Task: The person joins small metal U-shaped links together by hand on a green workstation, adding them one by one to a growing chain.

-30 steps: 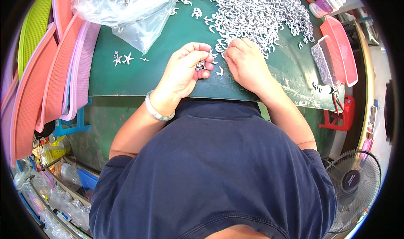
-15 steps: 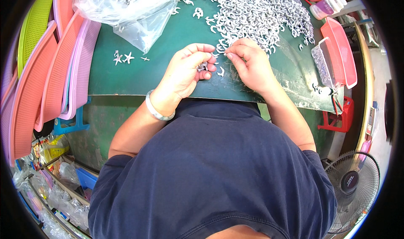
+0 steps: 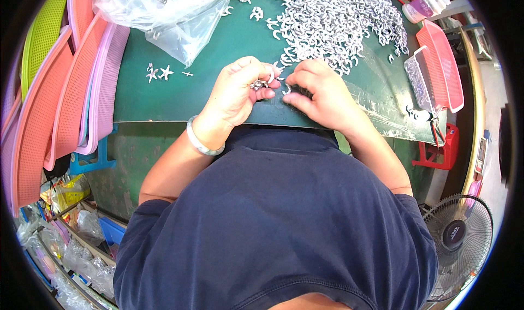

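My left hand (image 3: 238,89) is closed over the green table, with several small silver crescent-shaped metal pieces (image 3: 258,84) in its curled fingers. One crescent piece (image 3: 271,76) stands out at its thumb and forefinger. Close beside it, my right hand (image 3: 322,94) rests low over the tabletop, thumb and forefinger at either end of another crescent piece (image 3: 287,89). Its other fingers are bent and partly hidden. Beyond my hands spreads a large heap of similar silver crescents (image 3: 327,26).
A clear plastic bag (image 3: 174,21) lies at the far left of the green table (image 3: 180,100). Near it are small starfish-shaped pieces (image 3: 166,72). Stacked coloured baskets (image 3: 60,97) stand left; a pink basket (image 3: 445,70), a white bottle (image 3: 423,9) and a fan (image 3: 456,239) are right.
My right hand has come down from the heap's near edge, its fingers spreading around a loose crescent. In my left hand, a crescent now shows more plainly at the fingertips.
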`<action>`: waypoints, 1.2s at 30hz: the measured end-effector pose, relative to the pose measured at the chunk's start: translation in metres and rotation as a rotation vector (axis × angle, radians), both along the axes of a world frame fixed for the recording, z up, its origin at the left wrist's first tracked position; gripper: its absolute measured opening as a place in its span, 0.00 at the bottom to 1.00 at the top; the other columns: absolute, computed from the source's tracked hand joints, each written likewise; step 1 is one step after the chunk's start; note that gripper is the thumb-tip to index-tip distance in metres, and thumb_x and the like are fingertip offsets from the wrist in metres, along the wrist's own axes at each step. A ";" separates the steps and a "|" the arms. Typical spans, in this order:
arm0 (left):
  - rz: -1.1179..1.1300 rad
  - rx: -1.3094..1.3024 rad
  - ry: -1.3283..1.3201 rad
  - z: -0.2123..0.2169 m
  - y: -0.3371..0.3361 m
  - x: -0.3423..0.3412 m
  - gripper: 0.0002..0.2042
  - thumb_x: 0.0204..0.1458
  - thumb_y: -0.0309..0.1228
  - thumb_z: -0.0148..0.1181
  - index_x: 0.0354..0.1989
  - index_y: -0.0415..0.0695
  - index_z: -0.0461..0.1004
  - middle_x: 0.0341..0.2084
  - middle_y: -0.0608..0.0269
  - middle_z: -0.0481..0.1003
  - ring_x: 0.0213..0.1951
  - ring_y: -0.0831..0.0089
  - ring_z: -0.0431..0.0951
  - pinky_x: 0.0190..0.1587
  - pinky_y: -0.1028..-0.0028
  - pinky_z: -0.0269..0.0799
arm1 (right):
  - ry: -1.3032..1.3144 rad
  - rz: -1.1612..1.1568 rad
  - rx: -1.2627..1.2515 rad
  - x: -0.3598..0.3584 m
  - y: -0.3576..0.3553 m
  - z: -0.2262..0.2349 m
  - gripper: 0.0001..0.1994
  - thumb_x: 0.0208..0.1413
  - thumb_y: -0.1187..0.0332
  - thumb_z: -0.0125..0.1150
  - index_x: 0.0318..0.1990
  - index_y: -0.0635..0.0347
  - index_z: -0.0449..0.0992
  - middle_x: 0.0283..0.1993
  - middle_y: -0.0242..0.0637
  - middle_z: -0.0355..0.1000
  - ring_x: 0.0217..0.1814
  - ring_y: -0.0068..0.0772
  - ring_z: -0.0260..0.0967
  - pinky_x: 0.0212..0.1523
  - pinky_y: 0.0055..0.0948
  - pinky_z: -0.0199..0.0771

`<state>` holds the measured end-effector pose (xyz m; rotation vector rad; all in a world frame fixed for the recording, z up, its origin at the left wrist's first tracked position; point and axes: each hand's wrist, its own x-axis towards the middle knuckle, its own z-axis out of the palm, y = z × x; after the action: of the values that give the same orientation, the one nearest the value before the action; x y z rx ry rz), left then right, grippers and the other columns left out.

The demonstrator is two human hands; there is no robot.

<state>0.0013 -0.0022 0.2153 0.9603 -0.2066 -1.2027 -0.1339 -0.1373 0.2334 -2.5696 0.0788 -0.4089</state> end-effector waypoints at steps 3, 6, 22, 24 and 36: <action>-0.001 -0.013 0.012 0.000 0.001 0.001 0.00 0.47 0.23 0.52 0.27 0.41 0.68 0.30 0.56 0.73 0.28 0.73 0.72 0.28 0.78 0.69 | -0.019 -0.014 -0.098 -0.001 0.003 -0.006 0.07 0.42 0.68 0.62 0.29 0.60 0.75 0.29 0.36 0.66 0.36 0.40 0.64 0.39 0.34 0.64; -0.022 -0.057 0.044 -0.004 0.004 0.004 0.01 0.47 0.22 0.51 0.27 0.42 0.68 0.29 0.56 0.73 0.28 0.73 0.72 0.27 0.78 0.68 | -0.059 -0.034 -0.051 0.001 0.001 -0.010 0.06 0.44 0.70 0.61 0.29 0.61 0.75 0.28 0.37 0.66 0.34 0.41 0.65 0.37 0.35 0.65; -0.128 0.054 0.102 0.004 0.001 -0.002 0.08 0.54 0.33 0.51 0.28 0.42 0.69 0.23 0.64 0.70 0.23 0.77 0.70 0.21 0.84 0.62 | -0.117 -0.154 0.353 0.014 -0.003 -0.008 0.07 0.51 0.71 0.55 0.35 0.63 0.76 0.30 0.40 0.71 0.33 0.38 0.69 0.37 0.31 0.68; -0.124 0.041 0.149 0.002 0.003 0.000 0.08 0.54 0.32 0.51 0.26 0.42 0.68 0.24 0.62 0.70 0.24 0.76 0.70 0.21 0.84 0.62 | -0.121 -0.082 0.112 0.013 -0.002 -0.012 0.06 0.46 0.73 0.57 0.33 0.61 0.75 0.29 0.39 0.67 0.34 0.43 0.66 0.36 0.35 0.67; 0.017 -0.031 0.073 -0.002 0.014 0.010 0.05 0.48 0.26 0.50 0.22 0.41 0.65 0.27 0.54 0.71 0.26 0.70 0.70 0.25 0.77 0.66 | -0.033 -0.056 -0.052 0.007 -0.002 -0.008 0.06 0.43 0.71 0.59 0.30 0.60 0.74 0.29 0.37 0.66 0.38 0.41 0.65 0.40 0.34 0.66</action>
<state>0.0113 0.0118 0.2137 0.8878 -0.1587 -1.2136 -0.1270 -0.1388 0.2259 -2.6158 0.1301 -0.4802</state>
